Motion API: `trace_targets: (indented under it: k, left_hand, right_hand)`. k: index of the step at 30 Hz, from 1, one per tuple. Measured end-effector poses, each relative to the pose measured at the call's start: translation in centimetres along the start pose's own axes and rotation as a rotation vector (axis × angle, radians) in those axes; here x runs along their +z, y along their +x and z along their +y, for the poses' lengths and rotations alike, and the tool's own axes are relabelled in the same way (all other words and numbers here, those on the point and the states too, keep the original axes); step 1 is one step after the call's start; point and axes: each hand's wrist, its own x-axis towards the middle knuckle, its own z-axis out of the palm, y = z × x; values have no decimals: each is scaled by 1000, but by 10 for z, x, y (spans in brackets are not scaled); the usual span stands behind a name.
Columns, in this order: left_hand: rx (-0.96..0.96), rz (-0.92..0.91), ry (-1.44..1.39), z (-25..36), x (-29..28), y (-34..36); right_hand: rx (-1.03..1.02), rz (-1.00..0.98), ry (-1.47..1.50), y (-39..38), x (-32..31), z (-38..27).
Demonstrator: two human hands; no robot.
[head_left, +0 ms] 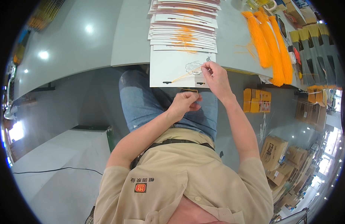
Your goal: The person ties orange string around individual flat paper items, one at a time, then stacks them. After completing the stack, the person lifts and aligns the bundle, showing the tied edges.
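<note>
**Threading a yellow cord at a white card**

Hanging over the near edge of the grey table (124, 41), a white card (172, 72) is seen at the near end of a long overlapped row of similar cards (183, 30) that runs away to the far side. The right hand (216, 78) is laid on the right part of the card, its fingertips pinched together at the card's surface; what is gripped there is too small to be made out. The left hand (184, 105) is held just near of the card's lower edge, above the lap, with the fingers curled in and closed on a thin yellow cord (188, 90). The cord is seen as a small loop between the left hand and the card, and a strand of the same colour lies slanting across the card's face toward the right hand. The two hands are near each other but apart.

To the right of the card row, orange tassels (271, 41) are laid side by side on the table, and further right a set of dark green tassels (314, 48) is spread. On the floor at the right, a yellow packet (257, 100) lies below the table edge. Brown cardboard boxes (277, 153) are stacked at the near right; their contents cannot be told. A white surface (64, 160) with a black cable across it is seen at the near left.
</note>
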Motion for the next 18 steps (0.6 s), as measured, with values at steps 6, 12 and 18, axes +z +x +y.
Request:
trace_targets:
  k: [6, 12, 18]
  left_hand:
    - [77, -26, -354, 1, 3, 32]
    - [-75, -138, -32, -12, 1, 20]
    - [-240, 20, 23, -4, -40, -18]
  right_hand:
    - [54, 56, 30, -6, 10, 0]
    - [281, -25, 133, -57, -1, 10]
    - [388, -307, 313, -94, 31, -1]
